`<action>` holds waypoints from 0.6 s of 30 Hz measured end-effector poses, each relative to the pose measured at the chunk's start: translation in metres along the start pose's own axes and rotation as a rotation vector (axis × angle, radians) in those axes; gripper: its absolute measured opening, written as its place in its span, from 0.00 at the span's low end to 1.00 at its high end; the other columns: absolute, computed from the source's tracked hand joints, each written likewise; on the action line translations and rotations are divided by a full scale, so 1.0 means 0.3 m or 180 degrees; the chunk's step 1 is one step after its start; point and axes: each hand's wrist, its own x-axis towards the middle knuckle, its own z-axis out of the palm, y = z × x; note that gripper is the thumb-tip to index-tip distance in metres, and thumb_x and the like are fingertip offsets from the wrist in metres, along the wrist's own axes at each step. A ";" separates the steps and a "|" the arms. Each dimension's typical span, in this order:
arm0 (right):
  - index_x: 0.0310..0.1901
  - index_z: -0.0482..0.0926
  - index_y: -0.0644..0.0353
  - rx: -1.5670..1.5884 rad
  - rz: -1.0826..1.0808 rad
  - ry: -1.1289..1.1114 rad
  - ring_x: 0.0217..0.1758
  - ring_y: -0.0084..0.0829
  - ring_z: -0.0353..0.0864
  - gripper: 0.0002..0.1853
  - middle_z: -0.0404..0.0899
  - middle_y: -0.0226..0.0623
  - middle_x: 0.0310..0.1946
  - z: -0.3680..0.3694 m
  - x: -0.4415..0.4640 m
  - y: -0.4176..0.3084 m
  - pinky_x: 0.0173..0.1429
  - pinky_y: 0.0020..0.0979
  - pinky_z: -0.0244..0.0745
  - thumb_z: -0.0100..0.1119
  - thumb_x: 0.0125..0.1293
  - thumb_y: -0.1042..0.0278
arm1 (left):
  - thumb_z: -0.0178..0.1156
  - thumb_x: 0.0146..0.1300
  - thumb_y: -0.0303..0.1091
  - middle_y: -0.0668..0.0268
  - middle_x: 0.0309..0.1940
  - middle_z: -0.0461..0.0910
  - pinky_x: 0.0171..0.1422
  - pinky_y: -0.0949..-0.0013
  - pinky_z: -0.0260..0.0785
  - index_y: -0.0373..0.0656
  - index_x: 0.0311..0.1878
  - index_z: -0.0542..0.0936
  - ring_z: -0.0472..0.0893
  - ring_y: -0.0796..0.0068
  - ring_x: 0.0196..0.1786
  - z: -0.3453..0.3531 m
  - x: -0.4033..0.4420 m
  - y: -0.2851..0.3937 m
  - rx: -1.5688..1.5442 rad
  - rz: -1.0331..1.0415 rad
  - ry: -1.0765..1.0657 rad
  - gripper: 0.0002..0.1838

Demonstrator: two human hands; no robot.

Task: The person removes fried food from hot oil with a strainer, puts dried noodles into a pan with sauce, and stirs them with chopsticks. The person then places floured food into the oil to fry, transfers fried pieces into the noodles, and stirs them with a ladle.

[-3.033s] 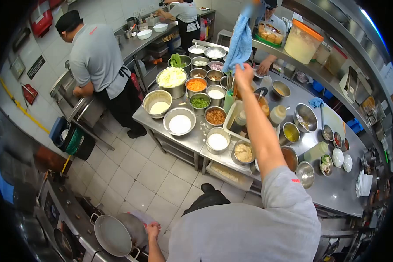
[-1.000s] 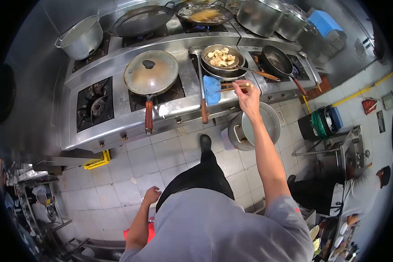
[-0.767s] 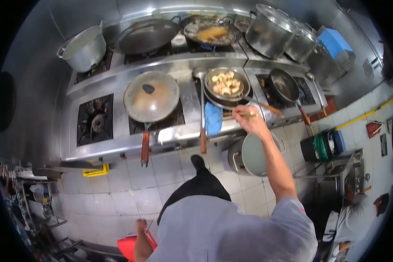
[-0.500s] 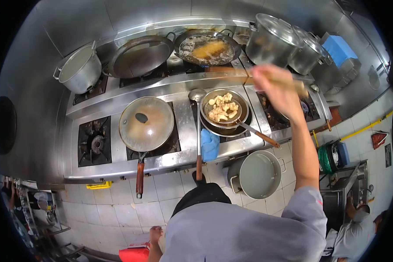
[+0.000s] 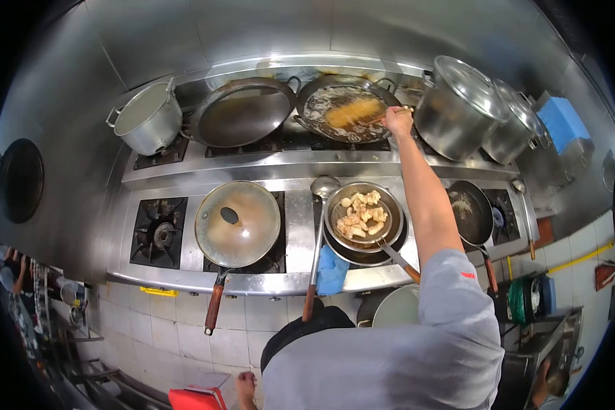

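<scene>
My right hand [image 5: 398, 121] is closed around a long, thin wooden utensil [image 5: 377, 121]; its exact kind is hard to make out. The utensil's far end reaches into the back wok [image 5: 314, 126], where golden food [image 5: 355, 113] fries in bubbling oil. My forearm passes over the right side of the stove. Down by my side, my left hand [image 5: 246, 385] hangs with curled fingers and nothing visible in them. Close to it is a red and white box [image 5: 197, 399].
Front burners hold a lidded pan [image 5: 238, 223], a strainer [image 5: 331, 217] of pale cooked pieces over another pan, and a dark frying pan [image 5: 470, 213]. A ladle [image 5: 319, 239] lies between. Behind stand another wok [image 5: 242, 117] and tall pots [image 5: 458, 102]. A large pot [image 5: 367, 309] sits on the floor.
My right hand has moved left and away from me, bringing the wooden utensil into the frying wok. The view has shifted, and the dark frying pan at right now shows fully.
</scene>
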 end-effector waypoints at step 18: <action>0.45 0.80 0.64 0.1854 -0.0012 -0.0350 0.28 0.24 0.82 0.10 0.82 0.38 0.33 0.002 -0.027 -0.130 0.32 0.24 0.79 0.56 0.69 0.67 | 0.58 0.66 0.36 0.63 0.27 0.81 0.33 0.71 0.72 0.34 0.37 0.79 0.79 0.76 0.30 0.095 -0.210 -0.174 0.0055 0.0271 0.0413 0.12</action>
